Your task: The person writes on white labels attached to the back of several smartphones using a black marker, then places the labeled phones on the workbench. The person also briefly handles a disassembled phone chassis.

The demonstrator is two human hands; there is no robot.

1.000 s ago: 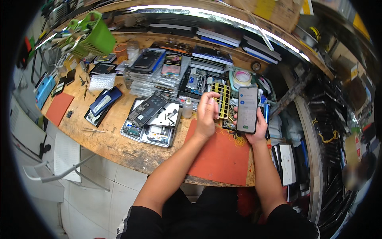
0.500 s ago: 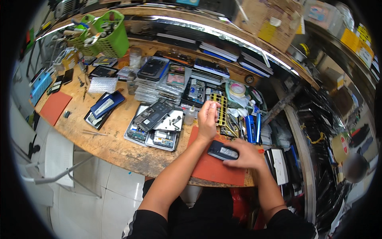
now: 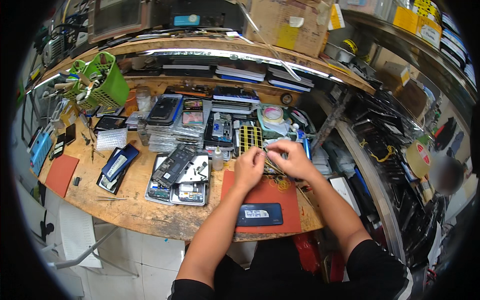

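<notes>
A dark blue phone (image 3: 272, 214) with a white label lies flat on the red-orange mat (image 3: 292, 225), touched by neither hand. Beyond it, my left hand (image 3: 249, 170) is closed, thumb and fingertips pinched together. My right hand (image 3: 292, 160) pinches close beside it, fingertips almost meeting the left ones. Anything between the fingers is too small to make out. Several yellow rubber bands (image 3: 283, 185) rest on the mat just below my right hand. Behind my hands stands a yellow grid-like rack (image 3: 250, 136), partly covered by them.
Left of the mat, trays (image 3: 174, 201) hold opened phones and loose parts, with a clear dropper bottle (image 3: 217, 160) alongside. Tweezers (image 3: 111, 198) and a blue phone (image 3: 123, 159) lie farther left. Stacked devices and a tape roll (image 3: 272, 114) crowd the back; a metal post (image 3: 327, 122) rises at right.
My right hand has let go of the phone, which now lies on the mat, and has come up beside my left hand. The view has shifted, with the bench appearing farther left.
</notes>
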